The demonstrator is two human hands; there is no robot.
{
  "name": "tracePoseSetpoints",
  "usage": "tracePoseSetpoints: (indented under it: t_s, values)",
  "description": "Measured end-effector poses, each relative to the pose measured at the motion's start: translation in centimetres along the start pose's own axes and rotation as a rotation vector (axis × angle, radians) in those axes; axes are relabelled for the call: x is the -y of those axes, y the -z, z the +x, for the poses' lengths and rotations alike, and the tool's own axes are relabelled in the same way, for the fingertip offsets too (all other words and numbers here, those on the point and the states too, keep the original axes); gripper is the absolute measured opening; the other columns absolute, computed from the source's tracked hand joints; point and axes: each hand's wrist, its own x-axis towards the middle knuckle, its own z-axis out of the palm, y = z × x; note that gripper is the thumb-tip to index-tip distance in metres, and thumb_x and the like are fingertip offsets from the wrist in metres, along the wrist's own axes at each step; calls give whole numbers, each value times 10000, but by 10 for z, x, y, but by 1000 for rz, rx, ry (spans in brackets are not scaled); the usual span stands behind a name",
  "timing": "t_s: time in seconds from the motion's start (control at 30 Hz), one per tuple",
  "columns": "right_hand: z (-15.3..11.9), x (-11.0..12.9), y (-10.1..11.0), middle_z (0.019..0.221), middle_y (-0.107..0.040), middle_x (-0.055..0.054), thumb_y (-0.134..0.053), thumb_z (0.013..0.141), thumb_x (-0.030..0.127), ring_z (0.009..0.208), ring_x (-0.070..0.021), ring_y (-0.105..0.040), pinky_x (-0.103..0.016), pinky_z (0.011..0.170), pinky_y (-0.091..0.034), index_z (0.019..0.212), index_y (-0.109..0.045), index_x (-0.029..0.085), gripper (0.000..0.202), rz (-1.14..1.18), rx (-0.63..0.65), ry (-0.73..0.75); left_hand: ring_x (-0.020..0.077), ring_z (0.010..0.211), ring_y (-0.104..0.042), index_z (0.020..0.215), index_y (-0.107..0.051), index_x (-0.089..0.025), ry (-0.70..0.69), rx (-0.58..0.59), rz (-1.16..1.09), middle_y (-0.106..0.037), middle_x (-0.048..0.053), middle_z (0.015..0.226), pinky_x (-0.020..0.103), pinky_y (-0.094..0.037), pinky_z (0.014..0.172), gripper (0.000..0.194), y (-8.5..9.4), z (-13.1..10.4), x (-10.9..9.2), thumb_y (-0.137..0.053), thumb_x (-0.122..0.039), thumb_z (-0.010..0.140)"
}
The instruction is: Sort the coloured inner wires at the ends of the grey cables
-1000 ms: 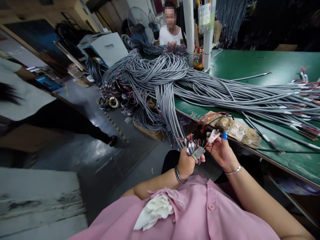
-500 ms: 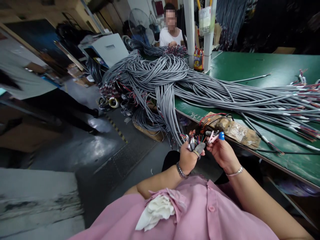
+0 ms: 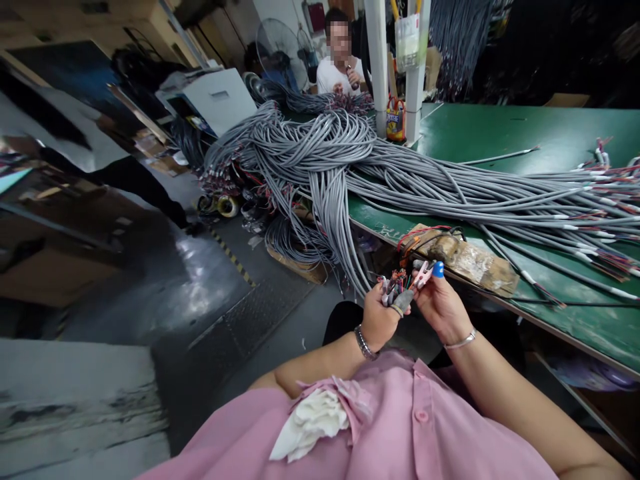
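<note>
My left hand (image 3: pixel 381 316) is closed round the stripped ends of several grey cables (image 3: pixel 345 233), whose thin coloured wires (image 3: pixel 399 280) stick up between the fingers. A grey covering is on one of its fingers. Close beside it on the right, my right hand (image 3: pixel 443 310) pinches a pink clip-like tool (image 3: pixel 423 273), its tip at the coloured wires. A blue cap (image 3: pixel 438 269) covers a fingertip of that hand. From the left hand the cables run up to a big looped pile.
Grey cables lie along the green table (image 3: pixel 500 127). A taped cardboard piece (image 3: pixel 470 260) sits at its near edge. A person (image 3: pixel 340 73) sits behind the pile, and another person (image 3: pixel 100 147) stands at the left. A white post (image 3: pixel 416 87) rises from the table.
The pink tool and my right hand have shifted slightly left, closer to the wires. The seated person has raised a hand holding something dark. The person at the left has moved.
</note>
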Motion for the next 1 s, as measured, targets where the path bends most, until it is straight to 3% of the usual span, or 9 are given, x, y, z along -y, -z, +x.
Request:
tracePoseSetpoints:
  t_s: [0.37,0.57,0.67,0.77,0.9,1.0]
  values:
    - [-10,5,8,809,-686,-11,-528,781,688,704,-141,-617,-270,630,-510,878,-674,246,475,59,103,-125,102,439,-526,692,-601,-144,49,13,7,-597,7,528,225,-428,455,307,5,-4,0,-724,-425,712]
    - [-14,13,27,819,-687,-16,-599,771,630,701,-143,-618,-269,617,-508,811,-659,246,390,19,52,-144,107,460,-541,690,-605,-136,73,68,49,-602,12,538,231,-441,489,315,19,-6,12,-720,-428,719]
    - [-17,15,39,831,-687,-26,-631,777,571,700,-149,-612,-274,622,-509,757,-660,240,333,-18,34,-126,119,566,-583,768,-637,-127,78,136,27,-647,28,646,232,-468,562,304,26,-6,23,-766,-388,679]
    - [-22,17,52,823,-671,-28,-642,791,525,682,-135,-592,-253,611,-507,851,-695,225,310,-80,37,-117,138,700,-608,921,-672,-128,97,220,-20,-677,57,801,244,-486,652,374,32,-8,33,-801,-341,643]
    - [-29,18,66,823,-655,-25,-648,810,462,658,-127,-571,-243,594,-509,926,-704,219,275,-162,6,-93,137,749,-606,1007,-680,-146,133,234,-81,-674,60,847,248,-486,700,426,39,-10,40,-809,-306,633]
    - [-33,19,71,819,-653,-24,-667,805,412,655,-127,-572,-241,587,-512,930,-703,220,233,-207,-16,-63,131,728,-599,1021,-682,-144,181,247,-123,-673,69,842,195,-440,581,439,44,-9,42,-809,-280,623]
